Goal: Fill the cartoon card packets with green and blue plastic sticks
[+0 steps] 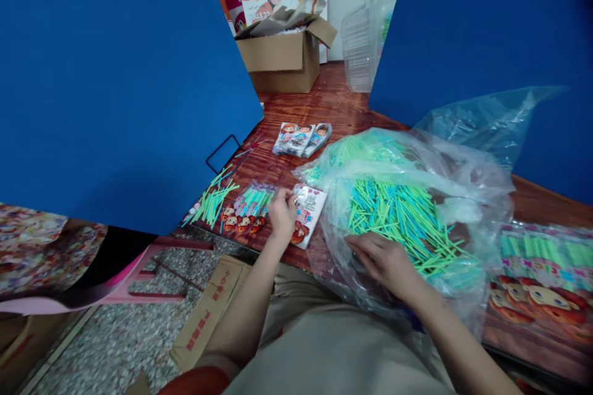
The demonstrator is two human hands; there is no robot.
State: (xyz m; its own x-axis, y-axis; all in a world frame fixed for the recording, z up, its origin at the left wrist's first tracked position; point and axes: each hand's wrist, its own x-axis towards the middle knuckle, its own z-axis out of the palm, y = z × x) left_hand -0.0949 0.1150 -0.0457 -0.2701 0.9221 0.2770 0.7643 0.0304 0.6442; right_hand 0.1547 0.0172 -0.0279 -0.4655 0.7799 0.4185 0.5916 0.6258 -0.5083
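My left hand (283,213) is closed, thumb and fingers pinched at the upper left edge of a small white printed packet (311,205) lying near the table's front edge. To its left, several filled packets (250,207) with cartoon faces and green sticks lie overlapped. My right hand (384,259) is over the near edge of a large clear plastic bag (467,179), its fingers pressed together; anything between them is hidden. Inside the open bag is a heap of thin green and blue sticks (398,216).
Flat printed packets (301,137) lie behind the bag. Loose sticks (214,200) are at the left edge, and filled packets (546,278) at the right. Blue panels (115,74) flank the table. An open cardboard box (282,58) and clear plastic containers (361,43) stand at the back.
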